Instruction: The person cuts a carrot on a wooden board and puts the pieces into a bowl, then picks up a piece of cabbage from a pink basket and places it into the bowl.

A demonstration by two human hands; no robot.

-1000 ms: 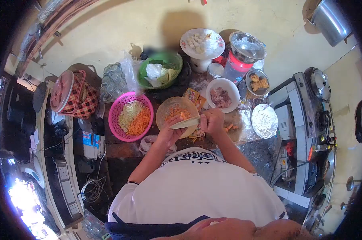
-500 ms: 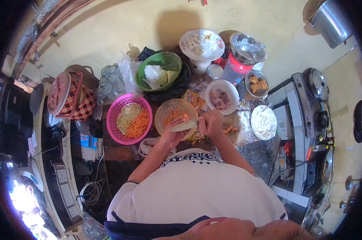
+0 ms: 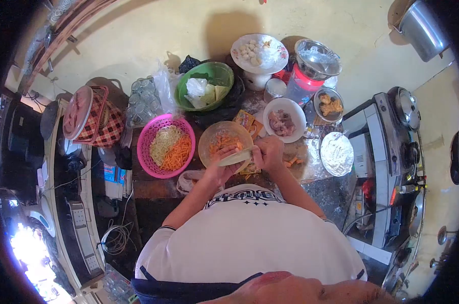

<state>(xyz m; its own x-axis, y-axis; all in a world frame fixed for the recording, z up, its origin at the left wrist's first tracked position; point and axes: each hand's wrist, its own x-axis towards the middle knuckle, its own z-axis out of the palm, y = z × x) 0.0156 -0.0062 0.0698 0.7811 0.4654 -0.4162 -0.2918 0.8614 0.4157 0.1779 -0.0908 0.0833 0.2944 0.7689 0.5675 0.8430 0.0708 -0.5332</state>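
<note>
My right hand [image 3: 270, 153] is closed on the handle of a knife, whose wide pale blade [image 3: 235, 157] points left. Under the blade, my left hand [image 3: 220, 169] is closed round something orange that looks like a carrot piece, mostly hidden by the blade. Both hands are at the near edge of a round bowl [image 3: 204, 147] that holds orange pieces. Left of it, a pink basket [image 3: 143, 147] contains pale shreds and orange shreds. More orange pieces [image 3: 292, 162] lie on the table beside my right hand.
Behind stand a green basin [image 3: 181, 96], a plate with pale pieces [image 3: 244, 63] and a white bowl of meat [image 3: 285, 123]. A silvery round plate [image 3: 336, 154] lies right, near a stove [image 3: 392, 137]. A checked basket [image 3: 98, 119] stands left.
The view has shifted slightly, so the table items appear a little displaced. My hands keep nearly the same pose, with the knife blade still over my left hand.
</note>
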